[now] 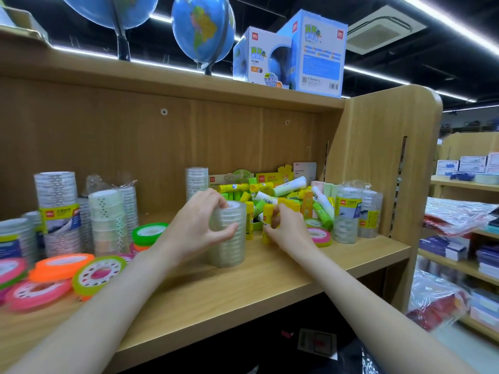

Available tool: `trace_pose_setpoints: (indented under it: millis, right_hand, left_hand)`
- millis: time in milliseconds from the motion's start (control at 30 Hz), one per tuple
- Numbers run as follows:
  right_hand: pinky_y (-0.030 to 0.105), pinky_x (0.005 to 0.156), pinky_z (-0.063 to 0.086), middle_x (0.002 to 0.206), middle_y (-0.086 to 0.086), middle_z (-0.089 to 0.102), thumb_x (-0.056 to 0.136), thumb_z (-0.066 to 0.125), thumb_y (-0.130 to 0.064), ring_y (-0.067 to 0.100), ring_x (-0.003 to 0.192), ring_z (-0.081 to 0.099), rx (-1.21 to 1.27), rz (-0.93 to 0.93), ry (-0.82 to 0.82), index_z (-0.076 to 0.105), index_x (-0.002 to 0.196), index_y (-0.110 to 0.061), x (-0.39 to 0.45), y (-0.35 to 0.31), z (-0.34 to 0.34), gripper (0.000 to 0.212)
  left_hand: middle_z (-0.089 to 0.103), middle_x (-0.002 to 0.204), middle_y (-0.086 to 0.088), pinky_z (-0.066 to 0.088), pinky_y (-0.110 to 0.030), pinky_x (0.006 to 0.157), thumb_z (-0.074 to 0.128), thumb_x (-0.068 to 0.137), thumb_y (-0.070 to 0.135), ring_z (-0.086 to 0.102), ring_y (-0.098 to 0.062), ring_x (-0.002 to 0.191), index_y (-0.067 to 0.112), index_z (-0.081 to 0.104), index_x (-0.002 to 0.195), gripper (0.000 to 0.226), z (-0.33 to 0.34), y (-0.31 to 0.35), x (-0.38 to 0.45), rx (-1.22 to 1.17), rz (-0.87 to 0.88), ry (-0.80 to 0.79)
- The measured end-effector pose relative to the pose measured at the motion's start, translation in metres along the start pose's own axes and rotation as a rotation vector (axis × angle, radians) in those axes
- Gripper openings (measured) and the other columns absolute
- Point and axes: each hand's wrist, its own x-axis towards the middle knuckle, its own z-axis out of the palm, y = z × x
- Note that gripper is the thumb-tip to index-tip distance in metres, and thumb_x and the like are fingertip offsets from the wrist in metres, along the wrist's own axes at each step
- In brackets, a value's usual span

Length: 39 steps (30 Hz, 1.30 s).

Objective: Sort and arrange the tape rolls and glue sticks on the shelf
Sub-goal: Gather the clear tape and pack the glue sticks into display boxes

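Clear tape, a tall stack of rolls [229, 233], is standing upright mid-shelf [270, 279], and my left hand [199, 225] is curling around its upper half. At its three o'clock, my right hand [286, 228] is pinching a yellow glue stick [267, 225]. Loose glue sticks [272, 195] are lying heaped at one o'clock; neon tape rolls [62, 268] are lying at eight o'clock.

you're standing in a stationery shop. wooden display shelves [270, 268] hold multipacks of tape rolls [58, 209] and heaped glue sticks [270, 195], with globes [202, 31] and boxed globes [318, 52] on top. more stocked shelving [459, 265] runs under ceiling strip lights [445, 20].
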Motion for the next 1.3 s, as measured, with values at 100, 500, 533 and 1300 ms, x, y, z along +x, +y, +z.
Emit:
trace_pose_setpoints:
  millis: [100,500,533,1300]
  right_hand:
    - [0.03,0.068,0.036,0.099,0.01,0.062,0.088,0.059,-0.017,0.024,0.094,0.055,-0.018,0.016,0.003,0.05,0.108,-0.006,0.003,-0.003,0.006,0.025]
    - [0.034,0.084,0.042,0.122,0.004,0.056,0.095,0.043,-0.024,0.025,0.112,0.043,-0.424,-0.023,0.023,0.053,0.12,-0.013,-0.027,0.053,-0.046,0.029]
    - [0.037,0.092,0.041,0.13,0.003,0.052,0.096,0.042,-0.027,0.026,0.118,0.039,-0.477,-0.006,-0.108,0.049,0.127,-0.014,-0.027,0.059,-0.045,0.034]
    - [0.038,0.086,0.045,0.124,0.017,0.051,0.09,0.04,-0.003,0.032,0.112,0.052,-0.356,0.095,-0.3,0.034,0.131,-0.005,-0.001,0.056,-0.041,0.041]
  left_hand:
    - [0.052,0.091,0.005,0.032,-0.017,0.076,0.048,0.075,0.057,0.044,-0.011,0.086,0.012,0.054,0.092,0.048,-0.001,-0.004,-0.001,0.013,-0.036,0.003]
    - [0.052,0.103,-0.001,0.033,-0.02,0.084,0.065,0.083,0.036,0.047,-0.017,0.102,0.006,0.054,0.105,0.038,0.009,0.004,0.0,0.022,-0.177,-0.024]
    - [0.052,0.105,-0.004,0.034,-0.022,0.087,0.064,0.085,0.035,0.047,-0.018,0.105,0.006,0.054,0.107,0.038,0.01,0.006,-0.001,0.031,-0.188,-0.033]
    - [0.035,0.145,0.012,0.022,-0.019,0.108,0.038,0.091,0.04,0.031,-0.005,0.128,0.024,0.041,0.138,0.05,0.05,0.068,-0.005,-0.121,0.027,-0.562]
